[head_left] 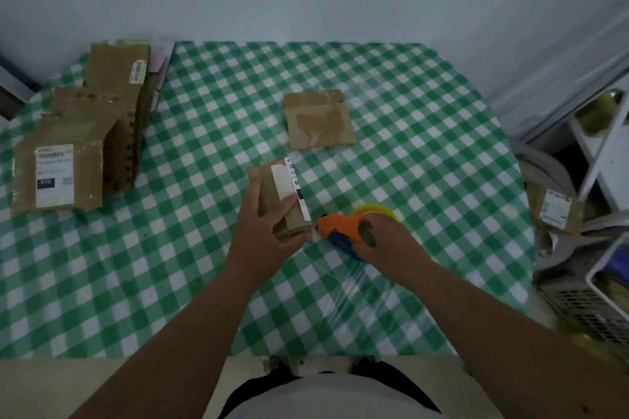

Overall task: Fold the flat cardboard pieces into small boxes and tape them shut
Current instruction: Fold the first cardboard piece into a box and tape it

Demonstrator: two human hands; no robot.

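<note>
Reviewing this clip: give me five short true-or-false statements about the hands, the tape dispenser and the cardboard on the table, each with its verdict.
1. The left hand grips a small cardboard box. True.
2. The right hand is empty. False: it holds an orange tape dispenser.
3. The dispenser's nose is at the box's near end. True.
4. The stack of flat cardboard pieces lies on the table's right side. False: it lies at the left.
5. The taped box sits on a plain white cloth. False: the tablecloth is green-and-white checked.

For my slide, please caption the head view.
Left hand holds small brown cardboard box; right hand brings orange tape dispenser to it.
</note>
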